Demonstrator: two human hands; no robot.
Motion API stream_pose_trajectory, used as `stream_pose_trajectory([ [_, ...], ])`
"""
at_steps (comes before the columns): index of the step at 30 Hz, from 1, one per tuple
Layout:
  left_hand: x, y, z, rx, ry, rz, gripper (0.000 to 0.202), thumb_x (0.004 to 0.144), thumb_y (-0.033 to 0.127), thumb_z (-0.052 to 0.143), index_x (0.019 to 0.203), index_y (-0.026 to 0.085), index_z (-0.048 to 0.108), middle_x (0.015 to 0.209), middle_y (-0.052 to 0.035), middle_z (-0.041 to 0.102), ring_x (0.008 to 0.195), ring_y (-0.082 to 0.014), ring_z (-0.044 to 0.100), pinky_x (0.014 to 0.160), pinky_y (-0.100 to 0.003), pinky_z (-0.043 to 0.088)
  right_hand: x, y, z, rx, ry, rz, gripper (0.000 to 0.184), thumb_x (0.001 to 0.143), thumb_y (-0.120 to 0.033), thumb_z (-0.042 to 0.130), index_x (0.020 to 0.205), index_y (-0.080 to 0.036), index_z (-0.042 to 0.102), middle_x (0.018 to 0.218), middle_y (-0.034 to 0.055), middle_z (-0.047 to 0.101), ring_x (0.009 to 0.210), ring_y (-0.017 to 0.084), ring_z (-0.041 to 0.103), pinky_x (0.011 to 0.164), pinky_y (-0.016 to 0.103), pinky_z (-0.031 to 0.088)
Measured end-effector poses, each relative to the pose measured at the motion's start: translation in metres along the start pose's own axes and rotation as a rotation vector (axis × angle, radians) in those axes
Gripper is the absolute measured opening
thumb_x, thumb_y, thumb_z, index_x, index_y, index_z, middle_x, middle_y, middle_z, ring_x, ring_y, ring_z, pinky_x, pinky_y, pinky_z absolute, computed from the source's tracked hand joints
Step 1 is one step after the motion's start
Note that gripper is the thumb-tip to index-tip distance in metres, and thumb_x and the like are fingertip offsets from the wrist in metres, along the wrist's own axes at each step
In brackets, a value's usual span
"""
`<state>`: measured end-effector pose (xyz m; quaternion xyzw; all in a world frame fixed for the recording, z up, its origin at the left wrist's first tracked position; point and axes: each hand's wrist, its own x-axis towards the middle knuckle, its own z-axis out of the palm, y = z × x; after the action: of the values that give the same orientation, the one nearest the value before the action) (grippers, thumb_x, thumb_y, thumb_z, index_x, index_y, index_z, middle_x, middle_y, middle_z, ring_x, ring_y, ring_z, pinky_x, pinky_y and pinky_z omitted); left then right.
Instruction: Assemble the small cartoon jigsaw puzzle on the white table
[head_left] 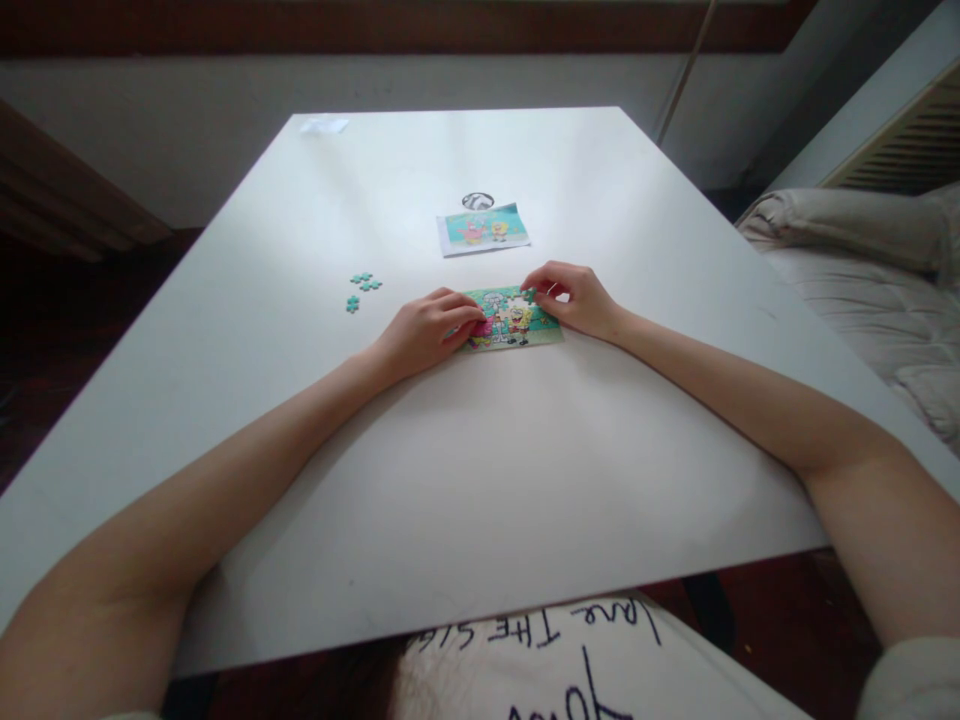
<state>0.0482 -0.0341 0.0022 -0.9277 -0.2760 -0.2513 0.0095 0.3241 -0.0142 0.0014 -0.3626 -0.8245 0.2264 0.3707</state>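
Observation:
A small cartoon jigsaw puzzle lies flat on the white table, nearly assembled. My left hand rests on the puzzle's left edge, fingers flat and pressing it down. My right hand is at the puzzle's upper right corner, fingertips pinching a green puzzle piece over a gap there. Three loose green pieces lie on the table to the left of my left hand.
A printed reference picture of the same cartoon lies farther back, with a small round dark object behind it. A bit of white paper sits at the far left corner. A cushioned bed or sofa stands to the right.

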Motion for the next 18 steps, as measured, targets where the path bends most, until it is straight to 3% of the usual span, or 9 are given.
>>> stream_pose_trajectory([
  [18,-0.0012,-0.0016,0.0014,-0.013,-0.005,0.002,0.03,0.101,0.031,0.046,0.106,0.021,0.073,0.105,-0.0056,0.074,0.097,-0.0177,0.066,0.085,-0.029,0.054,0.0014,-0.0003,0.0013,0.0,-0.007,0.049,0.016,0.076,-0.014,0.055,0.085,-0.018,0.068,0.079,0.0016,0.067,0.071,0.012,0.06,0.068,0.027,0.052],
])
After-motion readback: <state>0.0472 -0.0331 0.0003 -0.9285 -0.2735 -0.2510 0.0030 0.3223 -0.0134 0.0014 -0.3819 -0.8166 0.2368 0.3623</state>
